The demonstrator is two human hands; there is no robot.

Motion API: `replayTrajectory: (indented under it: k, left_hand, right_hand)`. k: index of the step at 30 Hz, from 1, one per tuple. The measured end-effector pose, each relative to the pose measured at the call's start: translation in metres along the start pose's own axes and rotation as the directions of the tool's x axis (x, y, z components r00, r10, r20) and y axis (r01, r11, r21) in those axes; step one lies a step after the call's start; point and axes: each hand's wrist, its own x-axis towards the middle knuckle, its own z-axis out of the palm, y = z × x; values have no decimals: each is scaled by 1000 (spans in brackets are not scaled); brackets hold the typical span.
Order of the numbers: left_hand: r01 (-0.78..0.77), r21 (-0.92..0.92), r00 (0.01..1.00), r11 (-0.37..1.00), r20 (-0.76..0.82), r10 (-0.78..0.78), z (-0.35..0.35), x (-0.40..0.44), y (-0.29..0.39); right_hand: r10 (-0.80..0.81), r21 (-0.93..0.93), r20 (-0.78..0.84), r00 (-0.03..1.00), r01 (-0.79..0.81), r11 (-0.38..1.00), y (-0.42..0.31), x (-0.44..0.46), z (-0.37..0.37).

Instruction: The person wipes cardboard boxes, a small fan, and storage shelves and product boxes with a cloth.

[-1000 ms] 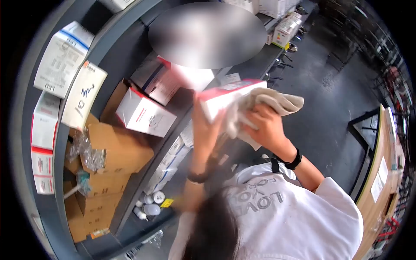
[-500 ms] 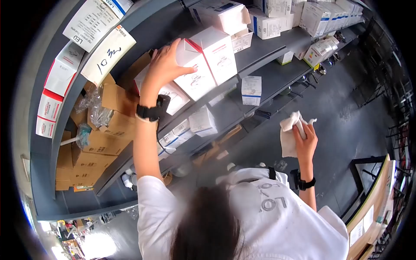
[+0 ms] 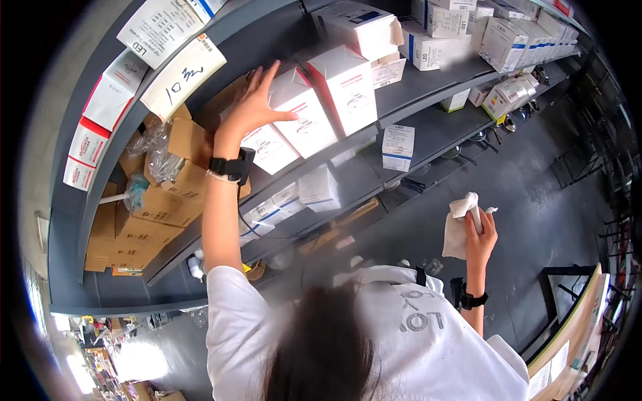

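My left hand (image 3: 251, 107) is spread over a white cardboard box (image 3: 302, 123) with red edging on the upper shelf. Its thumb lies against the front, and the other fingers reach over the top, partly hidden. A second white box (image 3: 351, 97) stands to the right, with a narrow gap between the two. Another white box (image 3: 269, 148) sits just left of the held one, under my wrist. Out over the floor, my right hand (image 3: 480, 234) grips a bunched white cloth (image 3: 460, 224), one end hanging down.
Several LED boxes (image 3: 438, 47) stand farther right on the upper shelf (image 3: 418, 93). One LED box (image 3: 398, 147) is on the shelf below. Brown cartons (image 3: 157, 207) with plastic wrap fill the left corner. A handwritten card (image 3: 184, 77) hangs there. A wooden-topped table (image 3: 568, 334) is at lower right.
The held box and its right neighbour stood together before; a gap now separates them. My left hand has shifted left with the box. The right hand still holds the cloth; the view has shifted slightly.
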Motion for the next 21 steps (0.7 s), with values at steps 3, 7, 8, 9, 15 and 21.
replayTrajectory:
  k: [3,7,8,9,15,21]
  left_hand:
    - [-66,-112,998,992,-3,66,-7,-10,-53]
    - [71,-109,981,991,187,-49,0,-25,-87]
    - [83,-94,978,992,201,-63,-7,-30,-76]
    - [121,-76,981,990,164,-108,-13,-38,-65]
    - [360,32,933,932,-34,-359,-71,-133,19]
    - [429,-807,863,407,234,-447,-7,-227,37]
  right_hand:
    - [-35,44,-25,999,36,998,7,1,8]
    - [34,63,72,997,-39,997,12,2,15]
    - [29,67,108,994,-36,997,11,3,18]
    - [24,70,141,990,-34,997,8,3,21]
    - [-13,111,228,974,-12,994,-13,4,37]
    - [-210,403,161,964,130,906,-76,-4,62]
